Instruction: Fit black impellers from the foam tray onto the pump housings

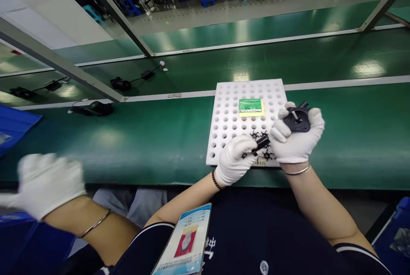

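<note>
My left hand, in a white glove, closes its fingers on a black cylindrical part over the near edge of a white foam tray. My right hand, gloved too, grips a black round housing above the tray's right side. A short pale pin or shaft stands up at the housing's middle, and a stub sticks out at its far side. Several small black star-shaped impellers sit in the tray's near holes, partly hidden by my hands and the cylindrical part. A green-and-yellow label lies on the tray.
The tray rests on a green belt. At left, a co-worker's gloved hand is blurred by motion. Black cabled parts lie beyond, near a slanted metal post. Blue bins flank the near side.
</note>
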The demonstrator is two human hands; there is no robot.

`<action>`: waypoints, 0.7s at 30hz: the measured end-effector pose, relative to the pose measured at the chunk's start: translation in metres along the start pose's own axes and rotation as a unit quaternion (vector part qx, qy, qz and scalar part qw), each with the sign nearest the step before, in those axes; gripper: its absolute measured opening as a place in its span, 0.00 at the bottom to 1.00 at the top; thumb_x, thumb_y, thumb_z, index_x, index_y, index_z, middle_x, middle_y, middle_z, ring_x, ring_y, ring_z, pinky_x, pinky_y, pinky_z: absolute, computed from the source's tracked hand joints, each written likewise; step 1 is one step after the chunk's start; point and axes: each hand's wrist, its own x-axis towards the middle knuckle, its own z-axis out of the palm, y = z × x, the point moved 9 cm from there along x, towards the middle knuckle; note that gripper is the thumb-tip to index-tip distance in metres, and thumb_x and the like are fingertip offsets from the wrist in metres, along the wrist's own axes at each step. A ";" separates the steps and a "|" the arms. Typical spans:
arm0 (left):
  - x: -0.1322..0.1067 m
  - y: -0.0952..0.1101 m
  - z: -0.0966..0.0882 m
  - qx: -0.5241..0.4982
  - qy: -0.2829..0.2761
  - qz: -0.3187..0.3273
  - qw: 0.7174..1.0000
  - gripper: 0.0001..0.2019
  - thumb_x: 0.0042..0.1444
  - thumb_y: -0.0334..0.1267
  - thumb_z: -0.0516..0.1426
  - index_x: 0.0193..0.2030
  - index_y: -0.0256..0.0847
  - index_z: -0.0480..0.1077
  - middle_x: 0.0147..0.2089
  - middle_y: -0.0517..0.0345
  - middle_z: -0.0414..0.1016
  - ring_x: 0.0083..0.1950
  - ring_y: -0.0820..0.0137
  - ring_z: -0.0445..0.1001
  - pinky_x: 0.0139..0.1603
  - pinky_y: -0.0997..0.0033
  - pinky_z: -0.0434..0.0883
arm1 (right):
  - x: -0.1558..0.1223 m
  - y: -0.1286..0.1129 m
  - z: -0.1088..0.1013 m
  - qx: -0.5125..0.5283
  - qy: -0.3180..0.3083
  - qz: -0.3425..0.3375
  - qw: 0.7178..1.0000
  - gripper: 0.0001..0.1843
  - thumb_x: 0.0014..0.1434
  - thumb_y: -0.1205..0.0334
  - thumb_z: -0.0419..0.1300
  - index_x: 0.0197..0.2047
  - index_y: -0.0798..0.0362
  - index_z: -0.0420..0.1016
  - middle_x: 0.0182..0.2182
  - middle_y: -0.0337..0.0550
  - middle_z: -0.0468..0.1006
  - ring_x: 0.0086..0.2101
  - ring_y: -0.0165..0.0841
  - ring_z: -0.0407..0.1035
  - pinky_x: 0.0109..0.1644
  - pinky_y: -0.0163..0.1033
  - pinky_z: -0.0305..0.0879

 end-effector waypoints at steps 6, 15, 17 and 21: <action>-0.012 -0.036 0.012 -0.199 0.026 -0.217 0.955 0.19 0.50 0.43 0.70 0.46 0.40 0.73 0.45 0.50 0.78 0.44 0.65 0.79 0.42 0.67 0.79 | -0.009 0.009 -0.007 -0.013 0.073 0.002 0.997 0.22 0.51 0.41 0.65 0.40 0.49 0.75 0.31 0.37 0.76 0.25 0.25 0.65 0.22 0.30 0.63; -0.017 -0.029 0.010 -0.092 0.031 -0.109 0.989 0.21 0.57 0.38 0.65 0.58 0.47 0.71 0.60 0.48 0.71 0.56 0.63 0.74 0.58 0.60 0.75 | -0.013 0.033 -0.001 0.036 0.026 0.060 0.997 0.22 0.50 0.42 0.67 0.38 0.52 0.75 0.29 0.39 0.75 0.18 0.21 0.46 0.14 0.28 0.42; -0.021 -0.041 0.020 -0.170 0.021 -0.146 0.974 0.23 0.54 0.41 0.68 0.56 0.47 0.73 0.63 0.48 0.69 0.64 0.60 0.69 0.64 0.58 0.71 | -0.011 0.034 0.001 0.047 0.014 0.057 0.997 0.23 0.49 0.42 0.67 0.38 0.52 0.75 0.29 0.39 0.75 0.18 0.20 0.45 0.14 0.27 0.41; -0.023 -0.050 0.034 -0.299 0.017 -0.190 0.935 0.17 0.55 0.42 0.68 0.50 0.46 0.75 0.67 0.52 0.66 0.72 0.60 0.61 0.72 0.57 0.62 | -0.009 0.037 0.001 0.019 0.009 0.028 0.999 0.24 0.48 0.41 0.68 0.39 0.50 0.76 0.30 0.38 0.75 0.18 0.19 0.47 0.15 0.25 0.44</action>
